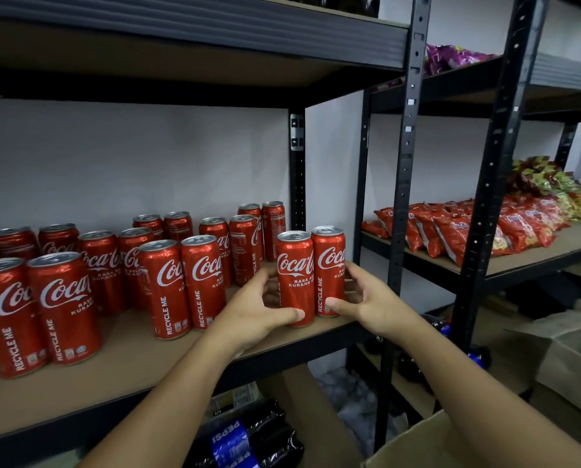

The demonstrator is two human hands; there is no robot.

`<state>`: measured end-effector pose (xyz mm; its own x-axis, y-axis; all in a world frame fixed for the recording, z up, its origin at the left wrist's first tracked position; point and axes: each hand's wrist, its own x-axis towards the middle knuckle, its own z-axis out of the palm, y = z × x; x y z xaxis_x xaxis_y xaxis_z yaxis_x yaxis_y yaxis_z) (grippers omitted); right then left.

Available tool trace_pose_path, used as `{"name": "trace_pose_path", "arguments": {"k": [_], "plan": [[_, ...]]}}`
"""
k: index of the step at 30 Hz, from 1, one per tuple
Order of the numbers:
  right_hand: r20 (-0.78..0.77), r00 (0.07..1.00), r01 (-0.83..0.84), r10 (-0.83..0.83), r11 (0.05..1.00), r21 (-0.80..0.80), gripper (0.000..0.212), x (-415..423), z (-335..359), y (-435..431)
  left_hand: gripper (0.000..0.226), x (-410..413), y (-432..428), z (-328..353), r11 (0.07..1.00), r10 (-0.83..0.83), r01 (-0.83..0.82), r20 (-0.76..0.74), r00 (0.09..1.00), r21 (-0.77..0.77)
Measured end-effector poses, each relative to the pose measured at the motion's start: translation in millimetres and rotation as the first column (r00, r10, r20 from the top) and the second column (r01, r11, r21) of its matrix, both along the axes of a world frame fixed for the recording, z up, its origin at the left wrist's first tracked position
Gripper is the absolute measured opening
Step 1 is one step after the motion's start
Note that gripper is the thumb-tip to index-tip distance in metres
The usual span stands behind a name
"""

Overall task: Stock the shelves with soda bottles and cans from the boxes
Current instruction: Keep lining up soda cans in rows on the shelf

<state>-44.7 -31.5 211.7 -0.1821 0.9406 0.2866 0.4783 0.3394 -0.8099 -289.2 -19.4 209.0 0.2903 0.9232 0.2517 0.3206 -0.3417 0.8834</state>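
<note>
The left forearm (181, 383) and right forearm (468, 383) were bare and smooth, and the left grip (265, 309) and right grip (366, 305) were likewise bare, with short, plain thumbnails.

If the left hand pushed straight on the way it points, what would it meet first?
The left hand grips a can. Pushed on, into the shelf and rightward, that can would likely press the neighbouring can held by the right hand first; depth behind them is unclear.
</note>
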Motion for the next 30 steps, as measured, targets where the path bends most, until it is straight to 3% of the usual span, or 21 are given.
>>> {"name": "trace_pose_path", "arguments": {"k": [7,22,30], "plan": [[-0.035,0.999,0.021,-0.021,1.000,0.001,0.070,7.5,-4.9,-6.2,0.089,-0.5,-0.9,0.0,1.000,-0.013,0.013,-0.021,1.000,0.001],[0.028,0.998,0.048,-0.047,0.999,-0.018,0.074,8.7,-2.9,-10.0,0.076,4.4,-10.5,7.9,0.999,0.017,-0.012,-0.112,0.994,0.044],[0.058,0.997,0.050,-0.048,0.998,-0.040,0.078,6.3,7.5,-19.1,0.088,5.9,-15.8,15.0,0.999,0.027,-0.024,-0.106,0.994,0.034]]}}
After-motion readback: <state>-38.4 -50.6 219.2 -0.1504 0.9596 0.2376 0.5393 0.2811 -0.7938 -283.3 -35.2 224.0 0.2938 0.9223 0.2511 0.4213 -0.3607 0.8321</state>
